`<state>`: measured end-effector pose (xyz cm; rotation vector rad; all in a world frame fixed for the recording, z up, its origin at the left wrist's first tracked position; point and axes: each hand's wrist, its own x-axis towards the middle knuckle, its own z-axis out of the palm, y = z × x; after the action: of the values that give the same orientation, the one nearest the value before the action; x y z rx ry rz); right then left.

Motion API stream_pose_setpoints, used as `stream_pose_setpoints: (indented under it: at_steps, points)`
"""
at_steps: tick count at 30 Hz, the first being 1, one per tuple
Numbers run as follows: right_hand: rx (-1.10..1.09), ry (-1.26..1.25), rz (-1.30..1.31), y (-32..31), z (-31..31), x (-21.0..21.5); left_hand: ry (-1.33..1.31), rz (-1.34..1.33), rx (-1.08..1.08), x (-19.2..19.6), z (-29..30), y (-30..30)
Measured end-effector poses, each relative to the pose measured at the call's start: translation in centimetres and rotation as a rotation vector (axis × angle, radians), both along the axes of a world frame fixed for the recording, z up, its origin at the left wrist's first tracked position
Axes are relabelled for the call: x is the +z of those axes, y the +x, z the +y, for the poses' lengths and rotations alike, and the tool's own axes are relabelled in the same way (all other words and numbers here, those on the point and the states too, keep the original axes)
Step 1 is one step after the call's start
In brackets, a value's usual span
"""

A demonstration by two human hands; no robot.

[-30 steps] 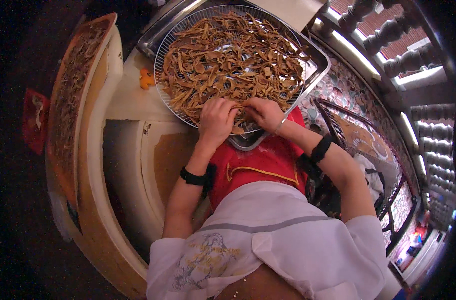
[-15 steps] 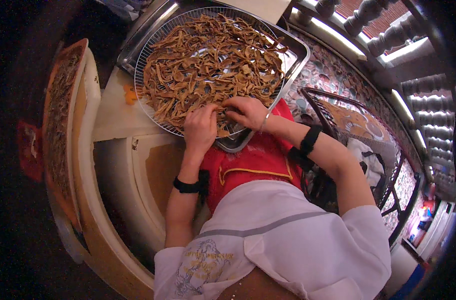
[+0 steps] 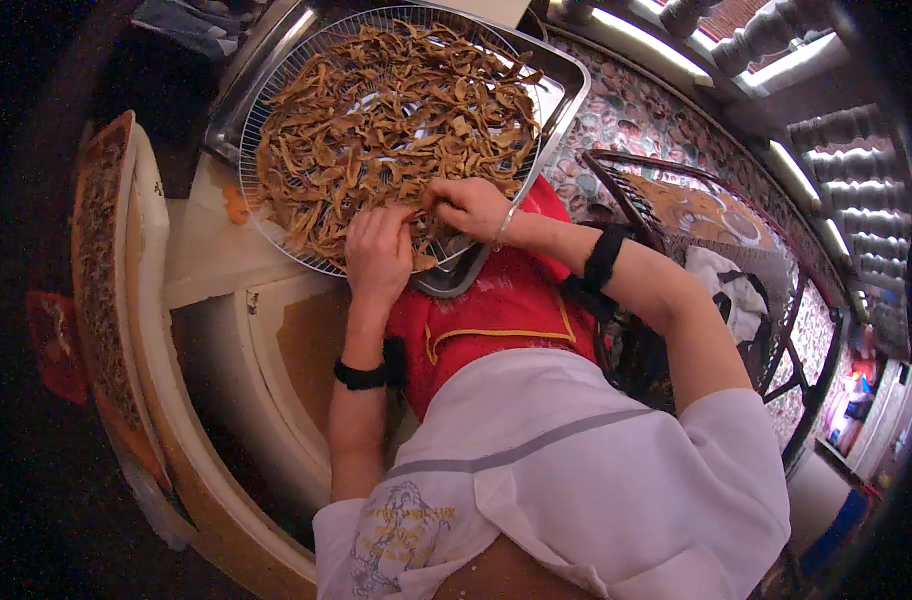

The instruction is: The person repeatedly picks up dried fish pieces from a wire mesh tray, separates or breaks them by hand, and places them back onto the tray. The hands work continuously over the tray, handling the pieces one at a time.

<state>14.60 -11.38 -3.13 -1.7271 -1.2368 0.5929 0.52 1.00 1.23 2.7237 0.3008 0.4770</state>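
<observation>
Two hands, the left hand point(image 3: 379, 252) and right hand point(image 3: 468, 205), pinch brown strips point(image 3: 376, 120) at the near edge of one round wire rack point(image 3: 276, 90) on one metal tray point(image 3: 566, 85).

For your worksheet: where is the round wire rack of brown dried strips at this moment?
In the head view, the round wire rack sits at top centre inside a metal tray, just beyond both hands, the left hand and right hand on its near edge.

Left hand point(image 3: 378, 252) palm-down, fingers curled, right hand point(image 3: 468, 205) loosely closed, forearms extended
</observation>
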Motion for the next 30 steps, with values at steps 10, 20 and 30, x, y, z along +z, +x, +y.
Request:
stream_pose_setpoints:
  at_steps: [10,20,30]
  points:
    - [-0.004,-0.025,0.15,0.6,0.1,-0.1,-0.06,-0.088,0.053,-0.4,0.3,-0.2]
    - [-0.005,-0.019,0.012,0.4,0.0,0.2,-0.065,-0.114,0.098,0.0,-0.1,-0.2]
    - [0.006,-0.035,0.067,-0.1,-0.1,1.3,-0.121,-0.081,0.14,-0.7,0.2,-0.4]
